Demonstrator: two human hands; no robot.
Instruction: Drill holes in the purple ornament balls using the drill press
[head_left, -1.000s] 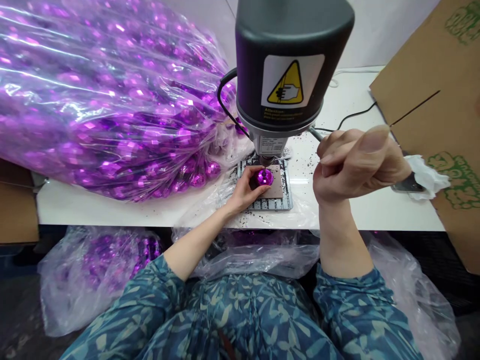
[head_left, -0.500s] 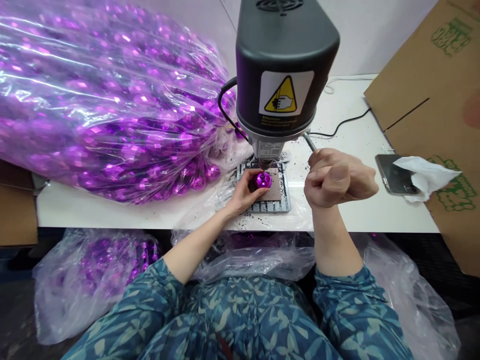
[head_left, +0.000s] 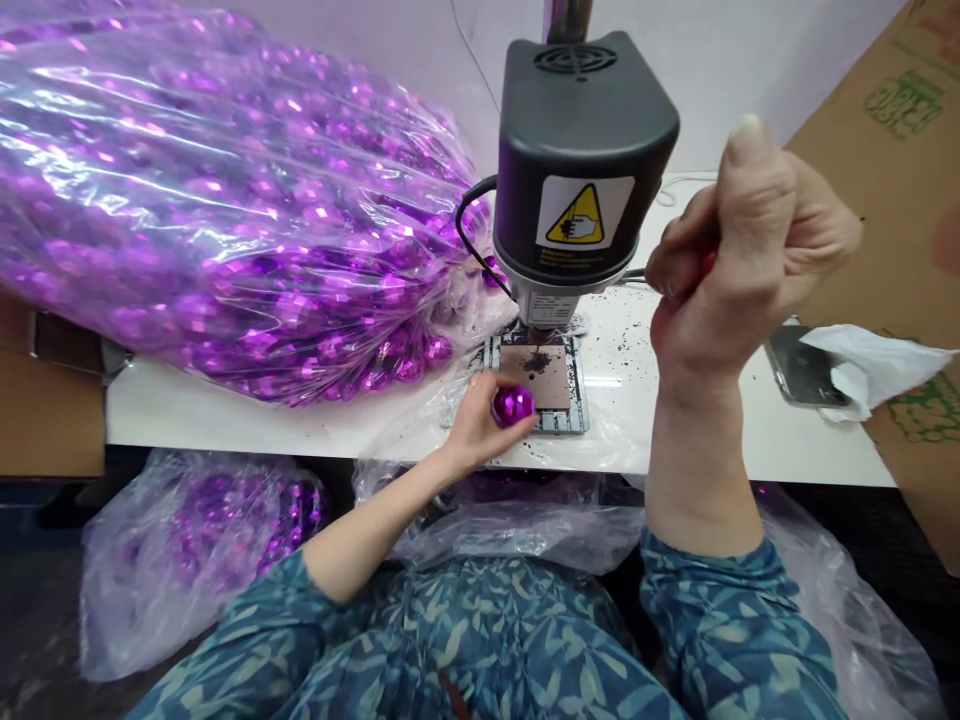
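Observation:
Between its thumb and fingers, my left hand (head_left: pixel 480 420) grips a shiny purple faceted ball (head_left: pixel 514 405). The ball is at the near left edge of a flat brown plate (head_left: pixel 551 385), which has a small hole and dark shavings on it. This plate lies on the grey slotted base (head_left: pixel 577 415) of a drill press (head_left: pixel 585 130). My right hand (head_left: pixel 750 250) is raised on the right, closed round the end of the press's lever (head_left: pixel 634 276); its fingers hide the grip. The chuck is above the brown plate, partly hidden under the black motor housing.
A large clear bag of purple balls (head_left: pixel 300 250) fills the table's left side. Dark shavings dot the white table (head_left: pixel 225 415). A phone (head_left: pixel 806 370) with a white tissue (head_left: pixel 874 365) lies by a cardboard box (head_left: pixel 885 200). Another plastic bag (head_left: pixel 202 540) of purple pieces sits below the table edge.
My left hand has drawn the ball toward me, off the spot below the chuck. My right hand has risen with the lever. The view has shifted slightly.

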